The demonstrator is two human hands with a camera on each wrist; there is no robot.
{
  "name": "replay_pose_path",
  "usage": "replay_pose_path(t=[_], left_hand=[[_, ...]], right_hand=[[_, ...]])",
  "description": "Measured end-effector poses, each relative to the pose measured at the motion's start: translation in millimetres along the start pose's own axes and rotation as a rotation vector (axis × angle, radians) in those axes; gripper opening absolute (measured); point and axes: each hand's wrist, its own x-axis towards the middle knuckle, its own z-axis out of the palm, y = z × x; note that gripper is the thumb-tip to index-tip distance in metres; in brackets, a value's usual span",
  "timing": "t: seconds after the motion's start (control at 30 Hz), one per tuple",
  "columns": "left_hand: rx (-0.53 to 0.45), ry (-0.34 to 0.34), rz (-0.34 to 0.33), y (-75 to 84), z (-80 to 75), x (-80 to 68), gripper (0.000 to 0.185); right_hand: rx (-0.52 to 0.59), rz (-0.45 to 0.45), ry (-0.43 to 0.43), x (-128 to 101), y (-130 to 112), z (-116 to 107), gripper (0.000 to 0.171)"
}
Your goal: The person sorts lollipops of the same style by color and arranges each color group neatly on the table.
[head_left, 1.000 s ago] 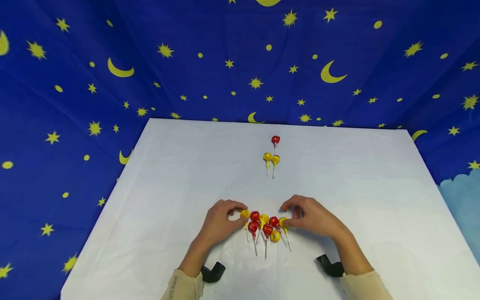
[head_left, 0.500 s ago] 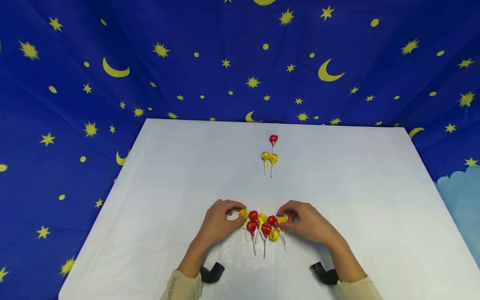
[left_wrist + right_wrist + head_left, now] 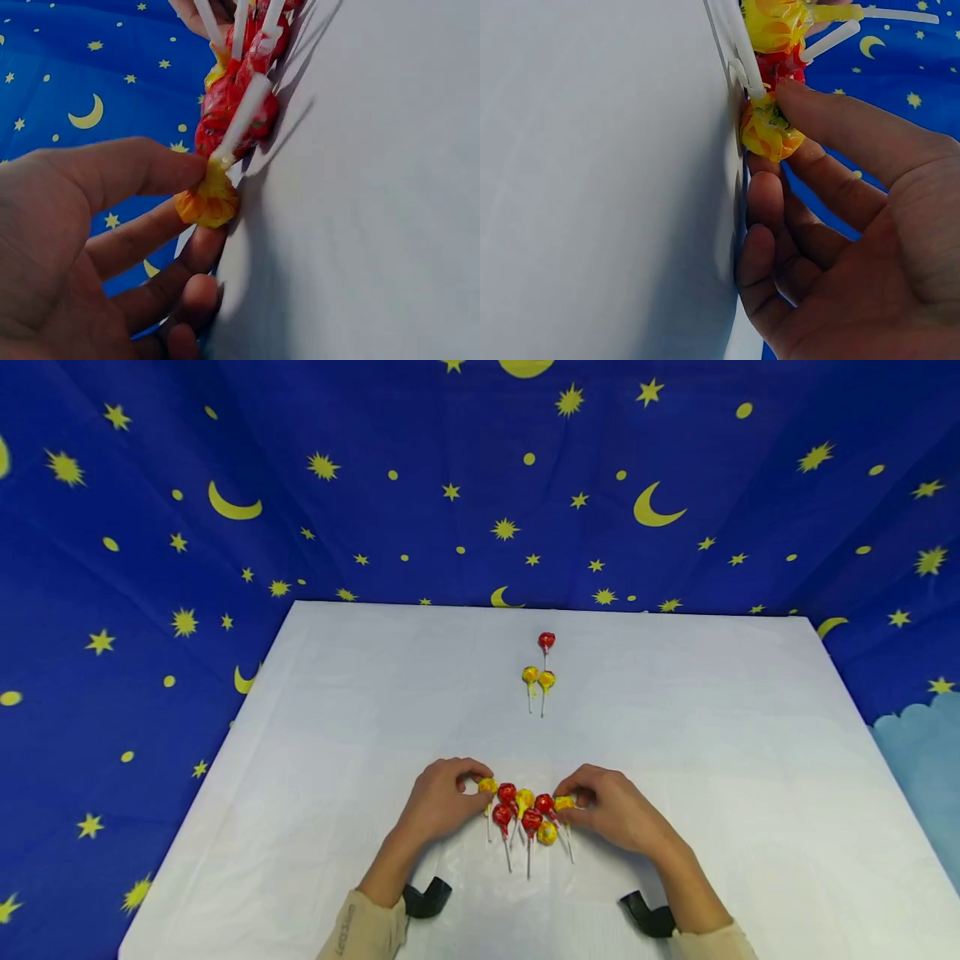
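Observation:
Several red and yellow wrapped lollipops lie bunched together on the white table, near its front edge. My left hand pinches the yellow lollipop at the left end of the bunch. In the left wrist view, the left hand has thumb and fingers curled round that yellow head. My right hand pinches the yellow lollipop at the right end. The right wrist view shows the right hand with thumb and finger on that yellow wrapper.
Three more lollipops, one red and two yellow, lie farther back at the table's middle. Two black clamps sit at the front edge by my wrists. A blue cloth with stars and moons hangs behind and around the table.
Both hands have drawn slightly inward and the bunch of lollipops has tightened. The right hand's fingers have closed more onto the yellow lollipop at the right end.

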Motion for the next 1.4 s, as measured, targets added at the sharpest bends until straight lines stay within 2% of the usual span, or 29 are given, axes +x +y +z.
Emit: replay_pose_path(t=[0.17, 0.33, 0.47, 0.83, 1.17, 1.4], left_hand=[[-0.006, -0.038, -0.006, 0.9, -3.7, 4.1, 0.018], [-0.037, -0.046, -0.026, 2.8, -6.4, 8.4, 0.019], [-0.046, -0.048, -0.01, 2.8, -6.1, 15.9, 0.02], [-0.054, -0.015, 0.022, 7.7, -12.6, 42.7, 0.023], [-0.005, 0.04, 0.025, 18.8, -15.7, 69.9, 0.022], [0.017, 0.086, 0.041, 19.0, -13.9, 93.5, 0.021]], right_hand=[[-0.012, 0.003, 0.01, 0, -1, 2, 0.019], [-0.01, 0.004, 0.014, 0, 0, 2, 0.017], [-0.014, 0.015, 0.023, 0, 1, 2, 0.016], [-0.013, 0.026, 0.041, -2, 0, 4, 0.016], [-0.023, 0.012, 0.063, -4, 1, 5, 0.017], [-0.012, 0.028, 0.059, -3, 1, 4, 0.019]])
